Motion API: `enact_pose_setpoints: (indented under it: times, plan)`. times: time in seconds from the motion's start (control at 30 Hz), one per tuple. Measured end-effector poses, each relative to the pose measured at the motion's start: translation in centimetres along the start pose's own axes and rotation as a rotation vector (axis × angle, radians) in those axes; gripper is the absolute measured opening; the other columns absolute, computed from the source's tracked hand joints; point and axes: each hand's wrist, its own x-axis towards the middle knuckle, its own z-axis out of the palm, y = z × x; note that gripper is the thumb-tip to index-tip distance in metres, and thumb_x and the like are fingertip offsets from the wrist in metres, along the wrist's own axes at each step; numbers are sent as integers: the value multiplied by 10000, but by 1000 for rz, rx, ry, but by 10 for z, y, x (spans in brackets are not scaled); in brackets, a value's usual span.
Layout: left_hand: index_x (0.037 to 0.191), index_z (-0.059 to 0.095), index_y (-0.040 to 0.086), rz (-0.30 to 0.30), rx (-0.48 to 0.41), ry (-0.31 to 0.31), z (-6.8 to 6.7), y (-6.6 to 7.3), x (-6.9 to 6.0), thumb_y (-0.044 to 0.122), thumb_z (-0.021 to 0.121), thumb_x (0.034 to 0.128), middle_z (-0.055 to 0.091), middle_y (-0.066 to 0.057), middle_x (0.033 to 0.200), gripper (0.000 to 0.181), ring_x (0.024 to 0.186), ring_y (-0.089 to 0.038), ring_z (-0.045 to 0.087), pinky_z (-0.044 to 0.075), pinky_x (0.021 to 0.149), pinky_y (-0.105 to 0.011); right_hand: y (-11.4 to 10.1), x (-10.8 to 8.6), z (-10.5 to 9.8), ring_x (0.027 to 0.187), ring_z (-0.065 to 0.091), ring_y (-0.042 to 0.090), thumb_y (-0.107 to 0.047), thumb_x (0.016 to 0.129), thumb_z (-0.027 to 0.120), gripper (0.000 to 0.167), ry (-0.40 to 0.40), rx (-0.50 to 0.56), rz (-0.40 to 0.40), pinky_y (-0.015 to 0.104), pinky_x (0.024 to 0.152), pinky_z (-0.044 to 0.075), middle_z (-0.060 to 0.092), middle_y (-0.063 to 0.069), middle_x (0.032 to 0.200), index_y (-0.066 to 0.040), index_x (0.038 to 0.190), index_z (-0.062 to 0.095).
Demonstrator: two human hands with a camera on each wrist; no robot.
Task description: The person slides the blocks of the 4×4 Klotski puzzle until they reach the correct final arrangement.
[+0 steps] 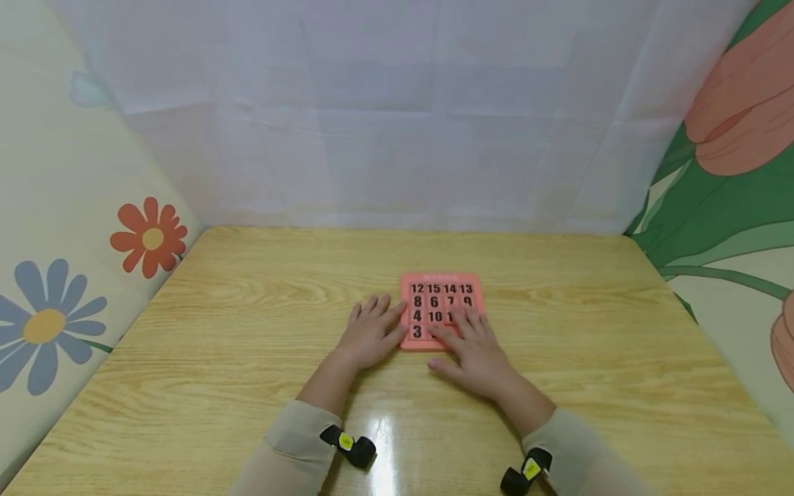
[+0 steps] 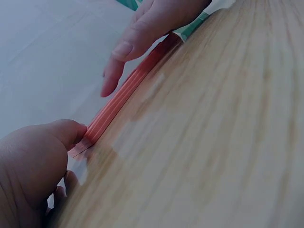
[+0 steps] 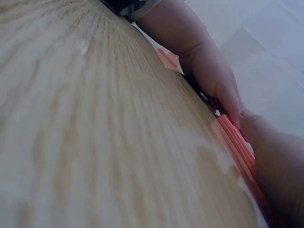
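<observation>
Near the middle of a wood-grain bench (image 1: 217, 344), a pink number sliding puzzle (image 1: 424, 308) lies flat, its black digits facing up. Its top row reads 12, 15, 14, 13; the second reads 8, 6, 7, 9, and lower digits are partly covered. At its left edge rests the left hand (image 1: 369, 335), fingers spread and grip released, thumb and index finger touching the frame. Over the lower right tiles reaches the right hand (image 1: 476, 355), its grip also released: the fingers are extended, while the thumb sits just off the near edge. Whether every fingertip touches a tile cannot be told. Both forearms wear beige sleeves (image 1: 291, 441) with a black wrist camera (image 1: 358, 451) on each. Behind the bench hangs a white cloth (image 1: 384, 124); a red flower (image 1: 152, 238) and a blue flower (image 1: 45, 325) decorate the left side, a coral tulip (image 1: 744, 103) the right.
</observation>
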Motion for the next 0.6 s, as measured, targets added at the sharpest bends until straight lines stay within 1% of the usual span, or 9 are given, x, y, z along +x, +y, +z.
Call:
enact_pose_setpoints:
  times: [0.2, 0.4, 0.6]
  plan:
    - [1536, 336, 212, 0, 5, -6, 0, 0, 0, 472, 404, 1024, 184, -151, 1629, 578, 1522, -381, 93, 2, 1228, -586, -5, 3, 2, 1524, 7, 395, -630, 933, 479, 638, -5, -21, 22, 570, 1234, -4, 97, 109, 1654, -332, 1492, 407]
    - [1535, 338, 211, 4, 11, -5, 1, -1, 1, 473, 398, 1025, 185, -153, 1629, 576, 1520, -384, 97, 4, 1228, -588, -2, 2, 0, 1528, 1, 382, -641, 931, 472, 617, -8, -18, 38, 574, 1232, -9, 122, 120, 1649, -361, 1479, 421]
    - [1536, 336, 213, 1, 5, -5, 2, -2, 1, 473, 395, 1025, 184, -151, 1631, 576, 1522, -383, 92, 0, 1229, -586, 3, -1, -2, 1526, 4, 389, -625, 933, 487, 603, -8, -16, 44, 589, 1228, -3, 135, 127, 1645, -353, 1469, 441]
